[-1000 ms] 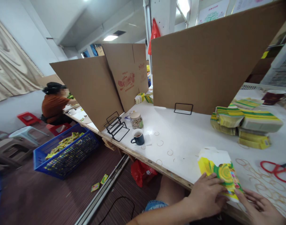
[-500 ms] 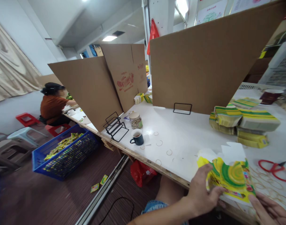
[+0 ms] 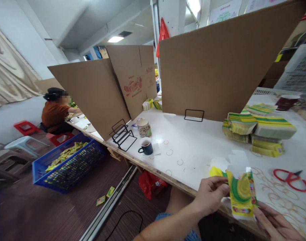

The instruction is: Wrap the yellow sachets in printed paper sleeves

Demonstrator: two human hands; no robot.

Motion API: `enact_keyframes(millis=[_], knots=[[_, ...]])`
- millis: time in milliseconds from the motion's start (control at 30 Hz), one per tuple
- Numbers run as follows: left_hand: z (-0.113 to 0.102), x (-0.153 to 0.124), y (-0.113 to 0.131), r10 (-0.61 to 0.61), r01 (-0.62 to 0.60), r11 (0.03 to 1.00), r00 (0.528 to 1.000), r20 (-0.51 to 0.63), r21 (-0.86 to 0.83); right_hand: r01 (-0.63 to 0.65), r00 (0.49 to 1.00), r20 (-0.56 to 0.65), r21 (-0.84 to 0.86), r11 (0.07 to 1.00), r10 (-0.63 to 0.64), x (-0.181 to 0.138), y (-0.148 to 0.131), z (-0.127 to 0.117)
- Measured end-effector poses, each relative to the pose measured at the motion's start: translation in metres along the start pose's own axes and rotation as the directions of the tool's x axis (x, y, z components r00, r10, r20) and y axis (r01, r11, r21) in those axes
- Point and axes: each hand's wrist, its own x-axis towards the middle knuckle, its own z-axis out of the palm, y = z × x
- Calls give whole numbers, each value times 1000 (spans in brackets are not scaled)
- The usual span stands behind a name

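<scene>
We see the white table (image 3: 200,140), with a cardboard divider (image 3: 218,67) upright at 12. Carton stacks (image 3: 263,130) lie at 2. The yellow-green carton (image 3: 240,194) is held over the near edge at 5 — our left hand (image 3: 210,197) pinches its left side, our right hand (image 3: 276,224) is half-spread at its lower corner, grasp unclear. Red scissors (image 3: 291,175) sit at 3.

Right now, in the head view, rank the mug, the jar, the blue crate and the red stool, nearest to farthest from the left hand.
1. Mug, on the table, left of the left hand.
2. Jar, just behind the mug.
3. Blue crate, on the floor.
4. Red stool, far left.
</scene>
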Motion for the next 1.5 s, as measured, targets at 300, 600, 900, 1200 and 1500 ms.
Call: enact_keyframes(millis=[300, 600, 900, 1200, 1500], knots=[[-3, -6, 15, -79, 117, 988, 945, 316, -103, -170, 985, 79, 252, 953, 155, -19, -32, 28], [-5, 1, 21, -150, 260, 949, 870, 470, -178, -82, 981, 194, 309, 947, 22, -24, -51, 39], [9, 6, 24, -134, 164, 986, 905, 404, -41, 89, 987, 118, 192, 977, -113, -18, -49, 35], [15, 10, 13, -119, 115, 992, 990, 71, 60, 243, 969, 59, -21, 970, -241, -18, -46, 29], [27, 20, 22, -216, 235, 956, 969, 124, -176, 227, 971, 80, -12, 974, -225, -15, -45, 35]])
